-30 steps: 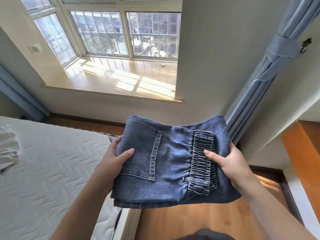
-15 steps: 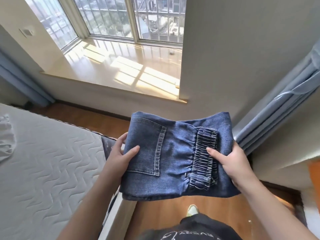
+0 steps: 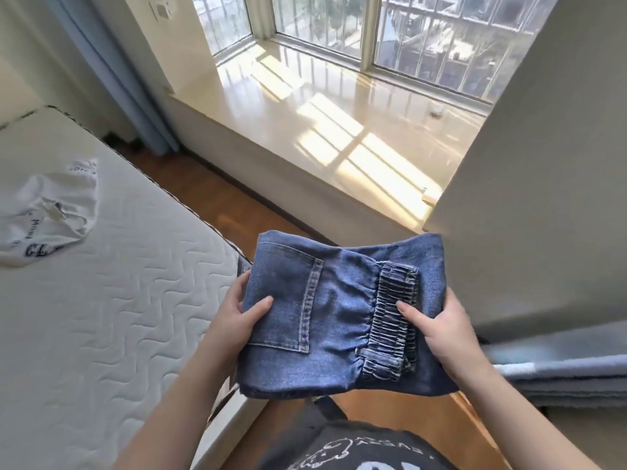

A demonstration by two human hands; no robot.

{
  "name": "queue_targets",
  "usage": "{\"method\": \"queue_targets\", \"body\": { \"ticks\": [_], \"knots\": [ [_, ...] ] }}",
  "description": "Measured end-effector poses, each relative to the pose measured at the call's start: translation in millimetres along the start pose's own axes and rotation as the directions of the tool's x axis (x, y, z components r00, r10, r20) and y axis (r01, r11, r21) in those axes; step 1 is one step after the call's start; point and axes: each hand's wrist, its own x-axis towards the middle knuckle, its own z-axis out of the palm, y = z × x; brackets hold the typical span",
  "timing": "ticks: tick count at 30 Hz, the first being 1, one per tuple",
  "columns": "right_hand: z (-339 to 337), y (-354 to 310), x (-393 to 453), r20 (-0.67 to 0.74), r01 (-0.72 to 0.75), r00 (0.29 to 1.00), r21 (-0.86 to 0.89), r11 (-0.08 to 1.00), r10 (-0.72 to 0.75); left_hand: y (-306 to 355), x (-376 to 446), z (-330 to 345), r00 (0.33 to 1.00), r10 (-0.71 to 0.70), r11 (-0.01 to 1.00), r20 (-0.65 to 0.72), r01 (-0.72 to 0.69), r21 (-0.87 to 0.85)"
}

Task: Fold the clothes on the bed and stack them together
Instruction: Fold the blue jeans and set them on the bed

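The left hand (image 3: 237,313) and right hand (image 3: 441,330) are pinching the folded jeans (image 3: 339,313) at both sides, thumbs on top, probably keeping the folds together. The white shirt (image 3: 51,215) is lying unfolded on the bed (image 3: 118,334)

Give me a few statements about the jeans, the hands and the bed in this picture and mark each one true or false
1. Both hands hold the folded jeans. True: the left hand and right hand grip opposite sides.
2. The jeans lie flat on the bed. False: they are held up in the air, beside the bed's edge.
3. A white shirt lies on the bed. True.
4. The white shirt is neatly folded. False: it lies crumpled.
5. The right thumb rests on the elastic waistband. True.
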Motion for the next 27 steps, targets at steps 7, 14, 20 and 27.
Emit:
{"method": "queue_targets", "body": {
  "ticks": [7, 14, 20, 27],
  "knots": [
    [39.9, -42.1, 96.9, 0.073, 0.047, 0.997, -0.087, 0.995, -0.040, 21.4, 72.6, -19.4, 0.999, -0.040, 0.997, -0.021, 0.038, -0.074],
    [58.2, -56.2, 174.6, 0.093, 0.024, 0.996, -0.078, 0.997, -0.017, 45.6, 146.1, -18.7, 0.997, -0.039, 0.997, -0.062, 0.035, -0.067],
    [65.8, -69.8, 268.6, 0.212, 0.060, 0.977, -0.112, 0.992, -0.035, 64.0, 212.0, 0.2, 0.986, -0.073, 0.992, -0.149, 0.057, -0.113],
    [82.9, -100.6, 365.7, 0.330, 0.102, 0.942, -0.134, 0.986, -0.052, 91.1, 273.1, 15.0, 0.952, -0.100, 0.981, -0.290, 0.045, -0.189]
  ]
}}
